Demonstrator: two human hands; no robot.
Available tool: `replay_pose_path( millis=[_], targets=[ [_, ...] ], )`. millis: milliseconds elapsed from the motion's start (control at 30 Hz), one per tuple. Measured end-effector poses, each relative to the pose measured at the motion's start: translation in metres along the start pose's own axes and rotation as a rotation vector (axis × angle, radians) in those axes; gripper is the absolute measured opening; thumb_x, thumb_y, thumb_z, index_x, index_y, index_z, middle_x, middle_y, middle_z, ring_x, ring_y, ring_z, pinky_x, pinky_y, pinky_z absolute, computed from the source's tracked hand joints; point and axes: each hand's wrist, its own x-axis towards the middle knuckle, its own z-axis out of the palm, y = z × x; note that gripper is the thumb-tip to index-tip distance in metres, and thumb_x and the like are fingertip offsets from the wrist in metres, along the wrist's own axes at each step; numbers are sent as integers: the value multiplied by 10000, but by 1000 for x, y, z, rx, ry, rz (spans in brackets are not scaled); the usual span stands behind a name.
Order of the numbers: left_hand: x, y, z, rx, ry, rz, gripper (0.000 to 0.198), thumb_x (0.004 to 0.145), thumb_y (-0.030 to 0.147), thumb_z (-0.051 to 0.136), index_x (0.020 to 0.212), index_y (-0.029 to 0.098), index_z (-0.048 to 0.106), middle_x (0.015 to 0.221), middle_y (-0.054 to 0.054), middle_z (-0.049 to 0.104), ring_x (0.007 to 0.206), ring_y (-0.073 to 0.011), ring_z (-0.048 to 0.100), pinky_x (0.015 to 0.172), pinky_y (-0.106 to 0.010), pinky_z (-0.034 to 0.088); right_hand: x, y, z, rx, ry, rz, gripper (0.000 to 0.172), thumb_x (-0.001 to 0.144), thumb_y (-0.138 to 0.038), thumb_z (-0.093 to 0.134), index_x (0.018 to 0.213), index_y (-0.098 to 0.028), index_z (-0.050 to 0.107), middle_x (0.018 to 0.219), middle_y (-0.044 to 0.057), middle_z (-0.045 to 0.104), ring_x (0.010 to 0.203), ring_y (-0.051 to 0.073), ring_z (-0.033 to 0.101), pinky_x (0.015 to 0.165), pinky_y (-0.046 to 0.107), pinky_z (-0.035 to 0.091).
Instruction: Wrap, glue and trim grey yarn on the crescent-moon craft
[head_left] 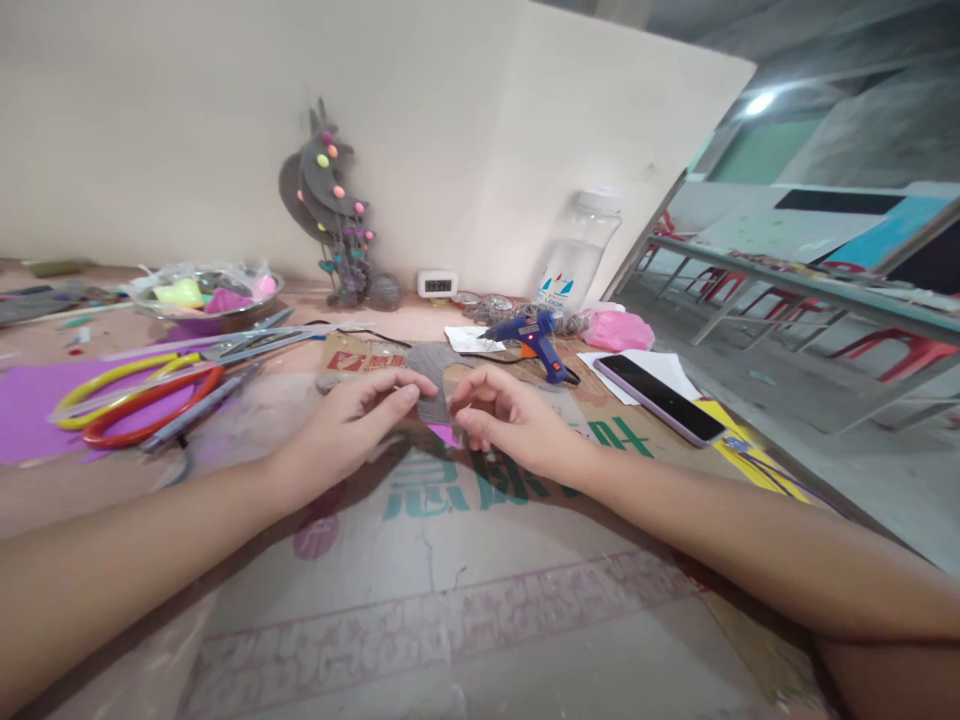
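A flat grey piece [430, 385] with a rounded top, perhaps felt or yarn-covered, is between my two hands. My left hand [360, 415] is at its left edge, thumb and forefinger closed on that edge. Beside the right edge, my right hand [506, 415] has its fingers curled in toward the thumb. Whatever those fingertips hold is too small to make out. A bit of bright purple paper [444, 434] shows just below the grey piece. Under both hands lies a printed cardboard sheet [450, 570].
Behind my right hand lies a blue glue gun [534, 338]. A phone [660, 398] rests further right, a water bottle [577, 255] behind. Scissors with red and yellow handles [146, 400] and a metal bowl [206, 312] are on the left. A grey moon-shaped ornament [326, 190] stands against the wall.
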Motion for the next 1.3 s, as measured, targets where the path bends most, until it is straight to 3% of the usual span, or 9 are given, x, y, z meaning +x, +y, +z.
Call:
replay_pose_path(
  millis=[300,700,1000,1300],
  targets=[
    [-1,-6,4,23,-61,89,235,793,179,528,1026,198,502,1033,-37,584,994,-174,582,881,-326,469,3,-5,-1,-166,87,-8,110,775,-264,601,805,-163,571,694,-23,546,608,84,481,602,235,401],
    [-2,-3,5,18,-24,74,191,798,202,546,985,199,509,977,-18,580,911,-150,594,836,-307,475,3,-7,-3,-242,64,-1,159,805,-293,554,729,-154,558,640,-25,496,568,83,418,552,228,355],
    [1,-3,5,-6,-3,36,185,801,195,550,980,190,506,986,-23,580,867,-131,595,771,-263,481,3,2,-6,-283,70,18,181,814,-266,518,911,-165,633,663,-19,525,540,80,420,518,219,355],
    [-2,-2,4,64,-7,71,174,816,204,545,985,200,507,962,-6,575,850,-122,600,772,-252,482,2,-1,-7,-242,48,20,220,829,-280,510,954,-159,644,646,-25,504,535,77,397,507,214,330]
  ],
)
